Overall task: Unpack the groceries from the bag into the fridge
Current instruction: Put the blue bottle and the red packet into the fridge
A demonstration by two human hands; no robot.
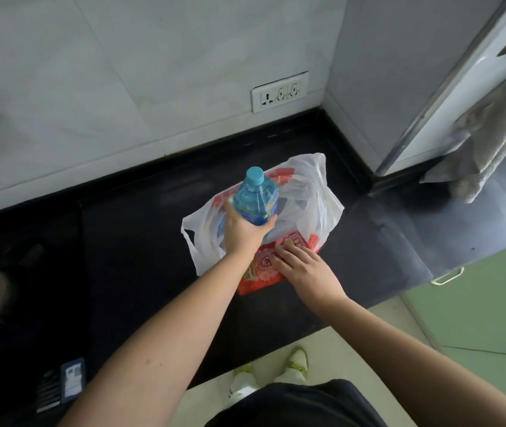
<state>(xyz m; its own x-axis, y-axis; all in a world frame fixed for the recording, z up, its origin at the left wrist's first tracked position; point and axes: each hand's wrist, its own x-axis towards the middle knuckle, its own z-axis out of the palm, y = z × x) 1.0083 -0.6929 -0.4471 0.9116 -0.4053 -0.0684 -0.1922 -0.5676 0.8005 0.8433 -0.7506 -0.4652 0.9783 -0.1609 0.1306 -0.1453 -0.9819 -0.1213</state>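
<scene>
Left hand clamped round blue bottle, lifting clear of bag. Right hand flat, fingers straight, just below grip on red packet. Risk: bag handle snags the bottle and drags the bag.

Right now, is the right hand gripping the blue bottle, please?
No, the left hand grips the blue bottle; the right hand rests flat on the bag.
</scene>
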